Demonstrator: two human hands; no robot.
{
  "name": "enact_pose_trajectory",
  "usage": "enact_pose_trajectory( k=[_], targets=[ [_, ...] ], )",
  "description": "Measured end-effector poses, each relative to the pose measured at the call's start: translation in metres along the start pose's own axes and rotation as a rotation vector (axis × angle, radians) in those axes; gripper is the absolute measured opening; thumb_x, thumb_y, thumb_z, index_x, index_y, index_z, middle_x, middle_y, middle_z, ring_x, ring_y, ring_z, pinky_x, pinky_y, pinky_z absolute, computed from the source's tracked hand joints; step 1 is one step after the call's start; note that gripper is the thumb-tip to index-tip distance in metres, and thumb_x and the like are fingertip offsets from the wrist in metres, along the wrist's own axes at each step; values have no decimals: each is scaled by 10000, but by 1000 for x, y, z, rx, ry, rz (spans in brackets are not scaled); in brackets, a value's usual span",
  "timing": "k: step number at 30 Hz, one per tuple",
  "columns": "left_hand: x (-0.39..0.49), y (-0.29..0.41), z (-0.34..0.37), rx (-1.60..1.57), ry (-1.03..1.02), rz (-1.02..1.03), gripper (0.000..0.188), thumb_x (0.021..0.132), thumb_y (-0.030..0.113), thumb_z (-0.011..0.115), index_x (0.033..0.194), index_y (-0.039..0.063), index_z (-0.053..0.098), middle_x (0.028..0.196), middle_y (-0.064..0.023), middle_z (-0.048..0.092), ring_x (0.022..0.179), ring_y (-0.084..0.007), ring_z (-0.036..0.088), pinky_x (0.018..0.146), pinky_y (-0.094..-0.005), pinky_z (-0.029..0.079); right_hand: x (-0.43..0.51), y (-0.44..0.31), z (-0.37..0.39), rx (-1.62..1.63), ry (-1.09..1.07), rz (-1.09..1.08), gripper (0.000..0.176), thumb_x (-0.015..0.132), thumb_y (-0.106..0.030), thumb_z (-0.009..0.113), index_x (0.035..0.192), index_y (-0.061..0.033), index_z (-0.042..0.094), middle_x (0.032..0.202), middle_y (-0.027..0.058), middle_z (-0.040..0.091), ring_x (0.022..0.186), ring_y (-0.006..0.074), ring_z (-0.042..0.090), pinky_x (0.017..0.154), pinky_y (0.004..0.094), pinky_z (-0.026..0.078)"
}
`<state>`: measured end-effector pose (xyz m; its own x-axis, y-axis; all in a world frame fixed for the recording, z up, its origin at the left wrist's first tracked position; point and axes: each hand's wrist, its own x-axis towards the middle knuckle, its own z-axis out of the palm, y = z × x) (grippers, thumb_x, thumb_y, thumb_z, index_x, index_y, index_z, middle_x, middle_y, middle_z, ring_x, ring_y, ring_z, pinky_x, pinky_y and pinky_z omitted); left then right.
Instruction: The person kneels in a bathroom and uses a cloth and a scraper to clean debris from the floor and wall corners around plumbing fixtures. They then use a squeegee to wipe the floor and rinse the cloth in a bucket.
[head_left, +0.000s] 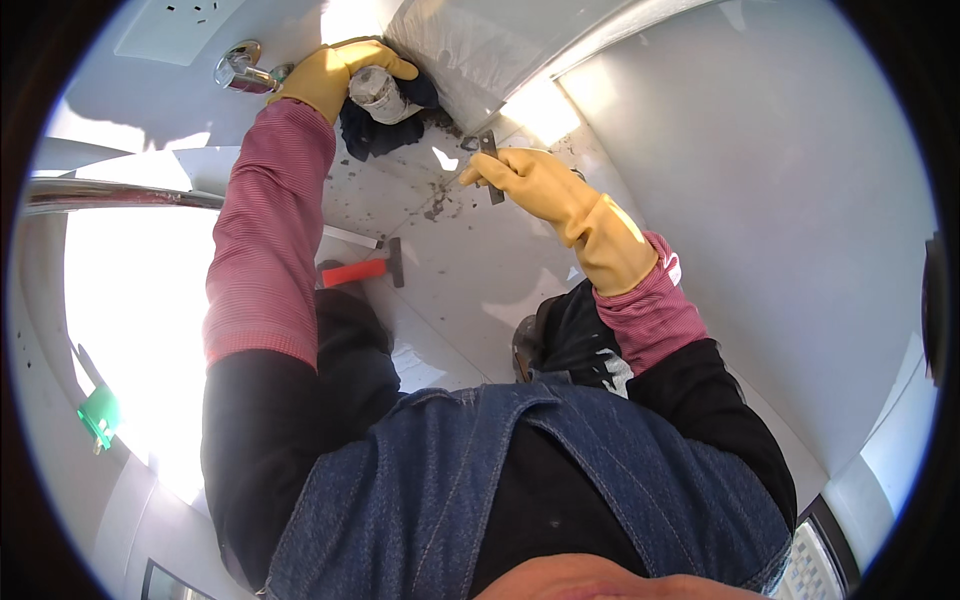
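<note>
My left hand (322, 79), in a yellow rubber glove with a pink sleeve, curves around the back of a white pipe stub (379, 96). A dark cloth (375, 137) is bunched around the pipe's base. Whether the fingers grip the pipe or the cloth, or only rest there, is not clear. In my right hand (536, 184), also gloved in yellow, is a flat dark metal scraper blade (490, 146), pinched between thumb and fingers above the floor. Dark crumbs of dirt (439, 206) are scattered on the pale tiled floor (457, 277) between the hands.
A red-handled scraper (356, 271) and a white strip (352, 236) lie by my left leg. A chrome valve (244, 69) and a white socket plate (176, 26) are on the wall. Plastic film covers a panel (472, 52); a chrome rail (120, 193) runs left. A smooth wall (735, 165) stands right.
</note>
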<state>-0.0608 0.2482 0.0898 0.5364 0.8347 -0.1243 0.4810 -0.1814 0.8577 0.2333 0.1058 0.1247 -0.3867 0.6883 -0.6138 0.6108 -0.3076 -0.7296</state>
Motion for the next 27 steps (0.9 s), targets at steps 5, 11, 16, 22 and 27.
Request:
enact_pose_trajectory(
  k=[5,11,16,22,27],
  targets=[
    [5,47,7,451,-28,-358,175,876,212,759,1040,194,817,1113,-75,752,1013,-246,686,951,-346,512,13,10,6,76,-2,-3,494,1032,-504,460,1119,-142,784,944,127,646,913,262,613,883,352,476],
    [19,1,16,431,-153,-184,286,861,163,774,1145,150,747,1207,-63,727,1064,-266,681,1002,-344,509,13,18,-1,20,32,-55,466,1032,-469,470,1114,-131,781,1018,125,674,976,246,622,922,339,473],
    [29,-36,24,581,-198,-202,372,878,162,756,1244,175,689,1252,-58,708,1078,-255,678,1023,-338,499,11,14,-5,-33,3,-69,415,1033,-382,449,1124,-124,761,1145,141,725,1104,259,652,985,335,479],
    [34,-109,33,888,-239,-45,480,900,160,733,1364,205,620,1305,-51,686,1095,-242,675,1048,-332,486,5,18,-2,0,34,-65,513,1029,-516,439,1127,-141,776,919,122,631,898,273,611,873,350,473],
    [-16,-150,60,591,-40,-136,540,915,148,717,1432,188,568,1315,-58,674,1085,-236,679,1034,-328,497,4,23,-4,-32,43,-83,502,1039,-492,425,1115,-140,775,940,135,656,915,284,630,887,366,480]
  ],
)
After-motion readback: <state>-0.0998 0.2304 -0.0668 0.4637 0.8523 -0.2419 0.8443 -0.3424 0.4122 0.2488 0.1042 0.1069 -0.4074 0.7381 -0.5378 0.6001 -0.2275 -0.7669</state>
